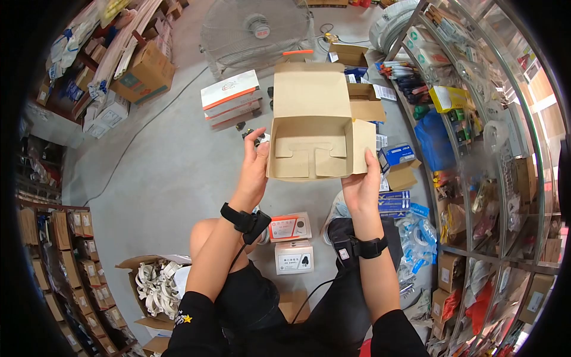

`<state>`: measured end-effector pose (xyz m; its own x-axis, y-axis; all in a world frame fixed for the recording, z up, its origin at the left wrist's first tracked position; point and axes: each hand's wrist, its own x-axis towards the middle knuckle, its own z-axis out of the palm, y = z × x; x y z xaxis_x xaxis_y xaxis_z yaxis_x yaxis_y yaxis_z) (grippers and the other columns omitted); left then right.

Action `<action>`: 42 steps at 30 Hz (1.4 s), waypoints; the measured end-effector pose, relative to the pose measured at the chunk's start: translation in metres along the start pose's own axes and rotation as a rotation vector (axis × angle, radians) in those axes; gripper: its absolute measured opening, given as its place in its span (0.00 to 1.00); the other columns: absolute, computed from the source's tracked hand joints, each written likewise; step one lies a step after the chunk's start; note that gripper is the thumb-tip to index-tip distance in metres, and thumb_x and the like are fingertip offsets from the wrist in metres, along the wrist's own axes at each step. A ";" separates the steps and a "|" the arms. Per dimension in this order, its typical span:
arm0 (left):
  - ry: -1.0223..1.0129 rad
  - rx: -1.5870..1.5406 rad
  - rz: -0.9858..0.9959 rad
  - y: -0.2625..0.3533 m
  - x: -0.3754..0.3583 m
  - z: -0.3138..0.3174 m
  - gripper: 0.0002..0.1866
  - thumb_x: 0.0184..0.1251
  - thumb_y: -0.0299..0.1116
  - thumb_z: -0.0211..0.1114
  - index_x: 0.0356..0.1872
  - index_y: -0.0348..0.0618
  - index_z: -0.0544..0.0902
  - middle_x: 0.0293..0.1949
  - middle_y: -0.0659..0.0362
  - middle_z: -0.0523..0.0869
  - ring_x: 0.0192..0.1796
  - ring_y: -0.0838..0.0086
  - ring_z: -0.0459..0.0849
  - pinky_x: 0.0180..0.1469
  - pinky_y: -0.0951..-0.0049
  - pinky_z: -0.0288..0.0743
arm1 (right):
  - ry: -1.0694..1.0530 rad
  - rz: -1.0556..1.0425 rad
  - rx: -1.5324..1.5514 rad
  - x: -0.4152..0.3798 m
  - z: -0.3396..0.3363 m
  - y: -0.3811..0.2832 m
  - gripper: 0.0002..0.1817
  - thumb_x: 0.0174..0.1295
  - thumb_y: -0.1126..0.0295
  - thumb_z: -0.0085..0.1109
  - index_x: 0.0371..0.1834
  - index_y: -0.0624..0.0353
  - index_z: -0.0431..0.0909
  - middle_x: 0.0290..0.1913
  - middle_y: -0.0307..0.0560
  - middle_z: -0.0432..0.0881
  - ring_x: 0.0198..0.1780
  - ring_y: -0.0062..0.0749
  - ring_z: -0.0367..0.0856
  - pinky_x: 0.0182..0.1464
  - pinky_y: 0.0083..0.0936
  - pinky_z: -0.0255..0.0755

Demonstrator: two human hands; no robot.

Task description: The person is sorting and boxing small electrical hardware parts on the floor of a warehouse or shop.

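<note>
An open brown cardboard box (312,131) is held up in front of me, its lid raised at the back and its inside bare, with interlocked bottom flaps. My left hand (256,169) rests along the box's left side, the palm against it and the fingers reaching up the wall. My right hand (363,184) grips the lower right corner, thumb over the right side flap and fingers beneath. Just beyond my left fingers lie small black parts (253,134) on the floor, partly hidden by the hand.
White and orange boxes (231,95) are stacked ahead-left, near a large floor fan (257,35). Between my legs stand two small printed boxes (294,259). A carton of white straps (157,288) sits at left. Loaded metal shelves (470,131) line the right; blue boxes (395,202) lie near them.
</note>
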<state>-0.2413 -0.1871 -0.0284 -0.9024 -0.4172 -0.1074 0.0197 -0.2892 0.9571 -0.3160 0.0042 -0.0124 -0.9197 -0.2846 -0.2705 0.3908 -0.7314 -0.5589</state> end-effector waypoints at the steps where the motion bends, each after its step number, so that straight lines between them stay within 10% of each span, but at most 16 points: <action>1: -0.001 0.001 -0.001 -0.001 0.001 -0.002 0.14 0.71 0.43 0.45 0.52 0.50 0.67 0.47 0.63 0.74 0.49 0.81 0.70 0.49 0.76 0.66 | -0.049 -0.068 -0.075 -0.001 0.003 0.000 0.18 0.62 0.66 0.50 0.55 0.56 0.64 0.53 0.41 0.72 0.53 0.25 0.71 0.54 0.25 0.67; 7: -0.085 0.108 -0.123 0.010 0.000 -0.004 0.18 0.68 0.50 0.45 0.50 0.49 0.63 0.44 0.62 0.72 0.50 0.81 0.67 0.50 0.77 0.62 | -0.107 -0.240 -0.318 -0.007 0.012 0.004 0.16 0.62 0.68 0.51 0.52 0.59 0.64 0.51 0.41 0.69 0.50 0.23 0.70 0.51 0.21 0.67; 13: -0.092 0.126 -0.157 0.007 -0.006 0.003 0.23 0.60 0.33 0.46 0.58 0.46 0.60 0.55 0.58 0.65 0.57 0.75 0.63 0.58 0.72 0.55 | -0.068 -0.273 -0.623 -0.001 -0.006 0.008 0.13 0.62 0.68 0.52 0.47 0.59 0.66 0.44 0.42 0.67 0.43 0.23 0.67 0.47 0.20 0.65; 23: -0.088 0.303 0.204 0.003 -0.005 0.013 0.30 0.56 0.25 0.43 0.64 0.39 0.52 0.64 0.52 0.57 0.67 0.66 0.52 0.67 0.69 0.44 | -0.055 -0.368 -1.044 0.013 -0.029 0.031 0.12 0.57 0.75 0.52 0.43 0.68 0.68 0.41 0.51 0.78 0.49 0.34 0.76 0.53 0.26 0.65; 31: -0.051 0.382 0.163 0.003 -0.001 0.006 0.28 0.55 0.27 0.49 0.58 0.32 0.54 0.58 0.41 0.62 0.63 0.58 0.61 0.64 0.67 0.52 | -0.023 -0.471 -1.340 0.000 -0.005 0.023 0.09 0.59 0.77 0.48 0.41 0.69 0.72 0.28 0.42 0.79 0.30 0.16 0.73 0.31 0.15 0.65; 33: -0.007 0.377 0.016 0.003 -0.001 0.005 0.24 0.59 0.29 0.49 0.55 0.33 0.55 0.54 0.38 0.68 0.58 0.53 0.68 0.59 0.64 0.59 | -0.005 -0.529 -1.417 -0.002 0.000 0.021 0.09 0.57 0.78 0.48 0.41 0.66 0.73 0.28 0.59 0.79 0.28 0.40 0.81 0.29 0.26 0.69; 42: 0.050 0.665 0.025 -0.008 0.000 0.009 0.17 0.65 0.35 0.45 0.50 0.34 0.64 0.37 0.36 0.78 0.43 0.41 0.75 0.46 0.55 0.68 | 0.022 -0.599 -1.497 -0.002 0.006 0.018 0.15 0.59 0.77 0.47 0.50 0.59 0.74 0.23 0.64 0.73 0.22 0.47 0.74 0.27 0.29 0.67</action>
<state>-0.2451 -0.1766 -0.0334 -0.8838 -0.4610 -0.0804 -0.2440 0.3074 0.9198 -0.3080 -0.0122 -0.0169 -0.9510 -0.1764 0.2538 -0.3088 0.5063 -0.8051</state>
